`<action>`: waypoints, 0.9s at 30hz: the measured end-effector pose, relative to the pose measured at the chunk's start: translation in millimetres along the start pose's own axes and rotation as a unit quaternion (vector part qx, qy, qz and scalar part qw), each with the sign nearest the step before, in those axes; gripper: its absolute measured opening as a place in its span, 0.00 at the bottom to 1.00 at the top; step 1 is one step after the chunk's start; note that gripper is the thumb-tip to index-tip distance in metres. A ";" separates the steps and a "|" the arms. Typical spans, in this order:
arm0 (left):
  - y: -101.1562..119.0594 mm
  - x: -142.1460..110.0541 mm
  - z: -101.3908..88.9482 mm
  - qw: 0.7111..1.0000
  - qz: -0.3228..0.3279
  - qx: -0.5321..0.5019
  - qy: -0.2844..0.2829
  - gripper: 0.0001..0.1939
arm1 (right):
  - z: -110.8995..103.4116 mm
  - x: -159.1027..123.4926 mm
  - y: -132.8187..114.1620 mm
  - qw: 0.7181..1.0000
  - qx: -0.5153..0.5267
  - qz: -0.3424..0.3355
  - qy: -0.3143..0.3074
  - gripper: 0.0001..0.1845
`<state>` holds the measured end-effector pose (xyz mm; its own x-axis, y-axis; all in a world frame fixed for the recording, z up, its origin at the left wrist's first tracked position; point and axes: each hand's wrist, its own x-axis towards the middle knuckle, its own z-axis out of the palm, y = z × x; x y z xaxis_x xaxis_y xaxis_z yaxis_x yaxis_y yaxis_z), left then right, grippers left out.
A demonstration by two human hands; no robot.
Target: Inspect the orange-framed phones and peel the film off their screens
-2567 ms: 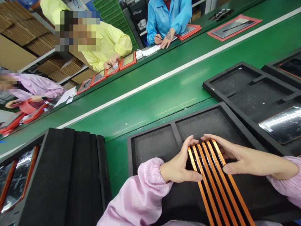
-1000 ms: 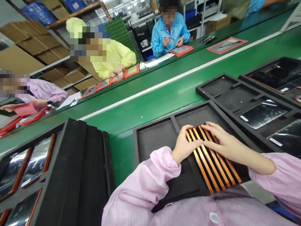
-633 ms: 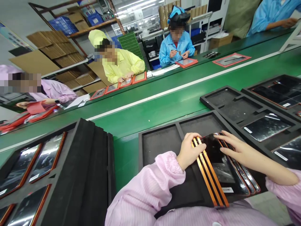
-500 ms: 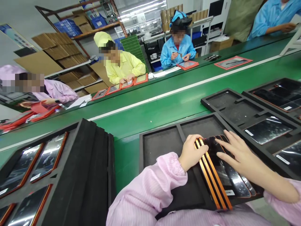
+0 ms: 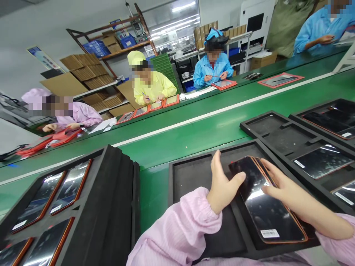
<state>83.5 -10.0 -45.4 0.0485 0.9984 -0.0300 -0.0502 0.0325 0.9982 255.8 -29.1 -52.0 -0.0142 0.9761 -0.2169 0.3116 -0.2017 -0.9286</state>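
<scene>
A stack of glossy black tablets (image 5: 270,207) with orange edges lies face up, slightly fanned, over the right part of the black foam tray (image 5: 191,177). The top one bears a white label at its near end. Around the stack's right edge wraps my right hand (image 5: 285,186), its thumb on top of the screen and its fingers partly hidden behind. My left hand (image 5: 223,186) is open at the left edge, fingers pointing up and thumb stretched over the tablet's corner.
Piled foam trays (image 5: 111,207) with tablets stand at left. More trays (image 5: 280,129) holding tablets lie at right. Beyond the green conveyor belt (image 5: 172,135), co-workers in pink, yellow (image 5: 155,87) and blue sit with tablets in red frames.
The tablets that leaned on edge in my left hand now lie flat with the others. My left fingers have opened, and my right hand has closed around the stack's right side.
</scene>
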 end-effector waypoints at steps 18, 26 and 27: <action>-4.2 -60.3 -33.6 0.919 -0.236 -0.311 -0.049 0.28 | 34.6 59.7 -75.5 0.900 -0.156 -0.392 -0.114 0.15; -2.4 -53.3 -46.8 0.903 -0.223 -0.354 -0.102 0.27 | 15.8 15.2 -45.0 0.672 -0.279 -0.679 -0.099 0.11; -2.7 -53.2 -48.8 0.900 -0.226 -0.358 -0.105 0.26 | 11.9 11.7 -44.4 0.663 -0.289 -0.677 -0.139 0.10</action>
<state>32.3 -60.9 -49.0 0.4089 0.8473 -0.3388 -0.6045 0.5296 0.5951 230.5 -9.6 -17.0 -0.8018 0.1627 0.5750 0.1450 0.9864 -0.0770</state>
